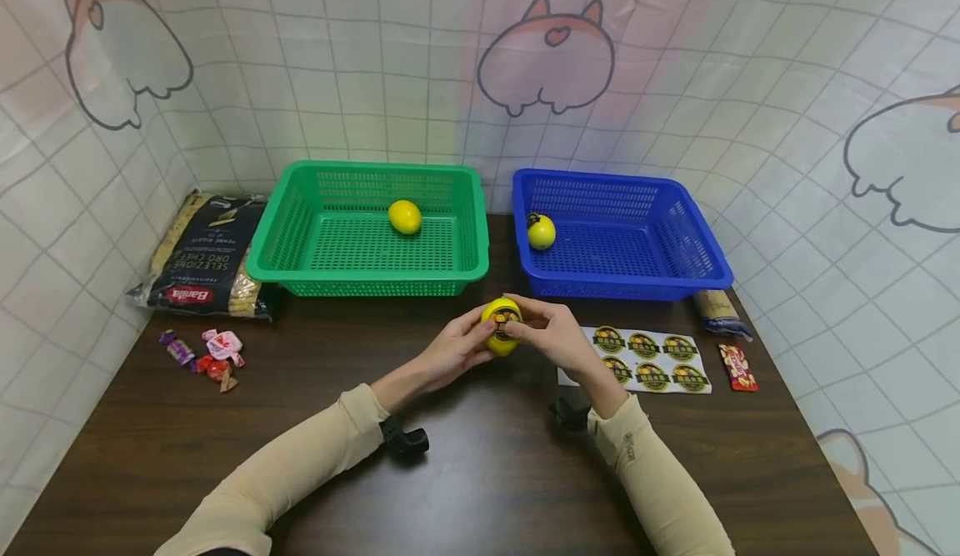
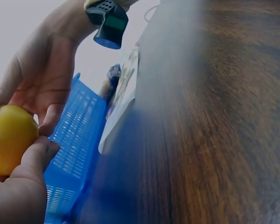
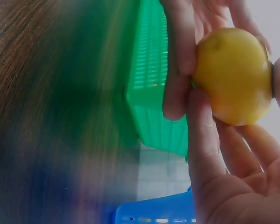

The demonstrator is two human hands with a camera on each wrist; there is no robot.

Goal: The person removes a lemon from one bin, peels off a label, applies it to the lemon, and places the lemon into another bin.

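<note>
Between both hands, above the table's middle, is a yellow lemon (image 1: 498,347) with a round dark label sticker (image 1: 506,319) on its upper face. My left hand (image 1: 459,343) grips the lemon from the left, thumb beside the sticker. From the right, my right hand (image 1: 557,338) holds it too, its thumb on the sticker and fingers behind the fruit. The right wrist view shows the bare underside of the lemon (image 3: 233,77) among fingers of both hands. A sheet of stickers (image 1: 701,379) lies by the right wrist, partly hidden by it.
Behind stand a green basket (image 1: 367,276) holding a lemon (image 1: 405,217) and a blue basket (image 1: 622,283) holding a stickered lemon (image 1: 542,234). Left are a pasta bag (image 1: 206,256) and wrapped candies (image 1: 223,345). Right are a red snack packet (image 1: 738,367) and another bag (image 1: 720,313).
</note>
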